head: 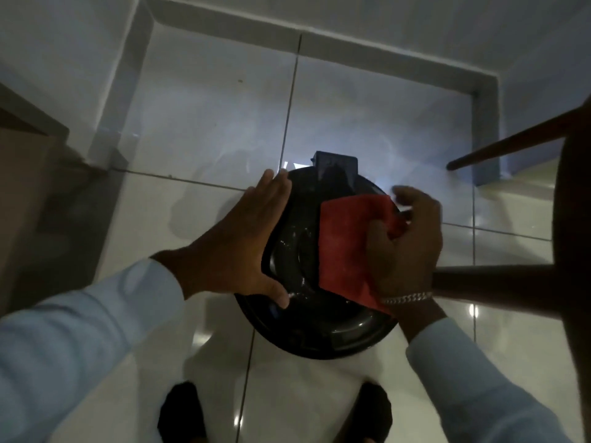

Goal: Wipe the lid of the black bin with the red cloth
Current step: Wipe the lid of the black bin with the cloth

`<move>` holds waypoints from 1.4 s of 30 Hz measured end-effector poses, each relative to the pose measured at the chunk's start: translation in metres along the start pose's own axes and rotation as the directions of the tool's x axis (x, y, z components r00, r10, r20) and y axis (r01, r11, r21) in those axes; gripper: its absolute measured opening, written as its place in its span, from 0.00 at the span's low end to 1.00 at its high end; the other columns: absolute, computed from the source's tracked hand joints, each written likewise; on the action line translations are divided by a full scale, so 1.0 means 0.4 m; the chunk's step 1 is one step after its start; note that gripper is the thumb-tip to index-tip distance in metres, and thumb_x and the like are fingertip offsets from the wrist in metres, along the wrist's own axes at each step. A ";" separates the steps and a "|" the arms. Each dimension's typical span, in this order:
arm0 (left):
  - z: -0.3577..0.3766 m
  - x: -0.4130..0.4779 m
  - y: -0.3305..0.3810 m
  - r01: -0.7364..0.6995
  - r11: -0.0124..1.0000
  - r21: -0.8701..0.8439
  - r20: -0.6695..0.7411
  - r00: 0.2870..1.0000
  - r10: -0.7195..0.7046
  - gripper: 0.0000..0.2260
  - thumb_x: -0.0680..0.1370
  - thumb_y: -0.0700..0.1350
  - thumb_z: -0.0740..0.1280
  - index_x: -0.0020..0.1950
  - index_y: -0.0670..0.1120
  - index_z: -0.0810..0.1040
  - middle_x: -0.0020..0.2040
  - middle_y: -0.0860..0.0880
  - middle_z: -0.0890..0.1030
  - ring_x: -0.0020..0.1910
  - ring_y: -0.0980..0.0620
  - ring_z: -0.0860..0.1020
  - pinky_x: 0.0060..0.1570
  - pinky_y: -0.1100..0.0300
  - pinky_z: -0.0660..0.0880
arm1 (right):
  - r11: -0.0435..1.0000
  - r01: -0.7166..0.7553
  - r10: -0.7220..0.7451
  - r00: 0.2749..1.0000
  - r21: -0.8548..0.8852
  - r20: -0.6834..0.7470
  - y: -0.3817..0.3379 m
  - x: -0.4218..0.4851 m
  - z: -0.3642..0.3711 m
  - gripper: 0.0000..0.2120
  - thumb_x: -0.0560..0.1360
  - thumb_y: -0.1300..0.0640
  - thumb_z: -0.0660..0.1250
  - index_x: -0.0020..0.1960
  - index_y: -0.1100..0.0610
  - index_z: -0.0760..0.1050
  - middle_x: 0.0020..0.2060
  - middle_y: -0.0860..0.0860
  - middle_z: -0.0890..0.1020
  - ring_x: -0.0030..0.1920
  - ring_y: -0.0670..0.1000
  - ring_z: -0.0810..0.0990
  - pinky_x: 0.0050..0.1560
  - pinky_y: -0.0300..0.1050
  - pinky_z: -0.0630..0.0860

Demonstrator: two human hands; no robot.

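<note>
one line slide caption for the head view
Left hand steadies the black bin's lid while right hand presses red cloth onto it.

Open floor tiles (208, 129) upper centre and left of bin (319, 334). Dark wooden chair legs (499, 279) crowd right edge. Corner walls (367, 17) close top.

A single wide-angle view from the person's head looks almost straight down, close above the black bin (315, 276) at the centre of the frame; tiled floor (204, 123) fills the upper part, both sleeves enter from the lower corners, shoes at the bottom edge
</note>
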State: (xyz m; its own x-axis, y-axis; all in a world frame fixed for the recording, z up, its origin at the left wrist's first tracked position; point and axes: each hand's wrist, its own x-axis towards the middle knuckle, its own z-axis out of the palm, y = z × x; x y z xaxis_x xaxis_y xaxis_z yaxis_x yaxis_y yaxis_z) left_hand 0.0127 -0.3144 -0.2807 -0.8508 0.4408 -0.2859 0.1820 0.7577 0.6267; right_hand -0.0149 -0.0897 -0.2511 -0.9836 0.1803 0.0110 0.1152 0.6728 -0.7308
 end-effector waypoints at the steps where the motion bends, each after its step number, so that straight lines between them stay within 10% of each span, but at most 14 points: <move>1: 0.002 0.007 -0.006 -0.040 0.997 0.066 0.006 0.999 0.040 0.68 0.56 0.76 0.71 0.77 0.51 0.29 0.79 0.52 0.29 0.76 0.56 0.28 0.73 0.54 0.34 | 0.997 0.047 -0.051 0.997 -0.060 -0.055 0.008 -0.015 0.007 0.19 0.72 0.55 0.65 0.62 0.58 0.72 0.60 0.57 0.77 0.60 0.55 0.76 0.61 0.54 0.73; 8: 0.024 0.023 -0.029 -0.157 0.973 0.167 0.051 0.987 0.151 0.66 0.57 0.80 0.66 0.79 0.47 0.35 0.81 0.49 0.34 0.79 0.51 0.33 0.75 0.57 0.30 | 0.749 0.432 -0.237 0.883 -0.503 0.405 0.063 -0.118 0.052 0.33 0.75 0.32 0.56 0.76 0.44 0.55 0.79 0.53 0.57 0.77 0.65 0.58 0.69 0.73 0.59; 14: 0.023 0.033 -0.033 -0.161 0.977 0.142 0.053 0.986 0.155 0.66 0.58 0.80 0.66 0.79 0.47 0.36 0.81 0.49 0.37 0.79 0.51 0.35 0.75 0.59 0.30 | 0.808 0.085 0.031 0.982 -0.583 0.186 0.000 -0.096 0.098 0.31 0.77 0.38 0.53 0.78 0.44 0.49 0.80 0.54 0.54 0.79 0.62 0.53 0.74 0.68 0.55; 19: 0.027 0.031 -0.042 -0.176 0.976 0.129 0.050 0.984 0.171 0.65 0.58 0.79 0.66 0.79 0.48 0.35 0.81 0.50 0.36 0.80 0.51 0.35 0.75 0.58 0.29 | 0.790 0.254 -0.093 0.949 -0.559 0.300 0.023 -0.170 0.075 0.30 0.77 0.41 0.56 0.77 0.46 0.56 0.79 0.54 0.58 0.79 0.60 0.55 0.73 0.64 0.57; 25: 0.026 0.032 -0.041 -0.187 0.973 0.139 0.032 0.982 0.184 0.64 0.59 0.79 0.65 0.79 0.47 0.38 0.82 0.48 0.38 0.80 0.51 0.36 0.77 0.57 0.32 | 0.809 0.118 0.010 0.977 -0.576 0.214 0.006 -0.098 0.109 0.31 0.78 0.39 0.51 0.78 0.44 0.49 0.80 0.52 0.53 0.80 0.59 0.50 0.77 0.63 0.50; 30: 0.028 0.028 -0.042 -0.177 0.974 0.144 0.035 0.984 0.173 0.64 0.58 0.78 0.67 0.79 0.47 0.38 0.82 0.49 0.39 0.80 0.52 0.36 0.78 0.54 0.34 | 0.791 0.349 -0.183 0.919 -0.502 0.350 0.027 -0.159 0.090 0.29 0.78 0.41 0.54 0.76 0.48 0.58 0.78 0.53 0.59 0.79 0.58 0.54 0.75 0.60 0.54; 37: 0.028 0.028 -0.035 -0.169 0.974 0.153 0.037 0.985 0.166 0.64 0.58 0.79 0.66 0.79 0.48 0.38 0.81 0.50 0.38 0.80 0.52 0.35 0.77 0.56 0.32 | 0.831 0.127 0.001 0.973 -0.541 0.229 0.002 -0.009 0.096 0.24 0.79 0.43 0.52 0.74 0.48 0.59 0.72 0.52 0.67 0.73 0.57 0.64 0.70 0.60 0.64; 42: 0.027 0.026 -0.036 -0.156 0.980 0.122 0.025 0.988 0.155 0.65 0.58 0.78 0.68 0.80 0.49 0.38 0.82 0.50 0.40 0.80 0.53 0.37 0.76 0.55 0.35 | 0.792 0.337 -0.163 0.920 -0.509 0.355 -0.007 -0.135 0.108 0.27 0.79 0.43 0.53 0.77 0.48 0.57 0.79 0.52 0.58 0.80 0.57 0.52 0.77 0.60 0.54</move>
State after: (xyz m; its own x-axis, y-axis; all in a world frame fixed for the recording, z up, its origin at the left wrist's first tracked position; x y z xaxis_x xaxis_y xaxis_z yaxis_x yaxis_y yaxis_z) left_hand 0.0065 -0.3155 -0.3005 -0.7996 0.5648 -0.2040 0.3716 0.7323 0.5707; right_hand 0.0321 -0.1322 -0.2791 -0.9735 -0.1987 -0.1128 -0.1694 0.9589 -0.2277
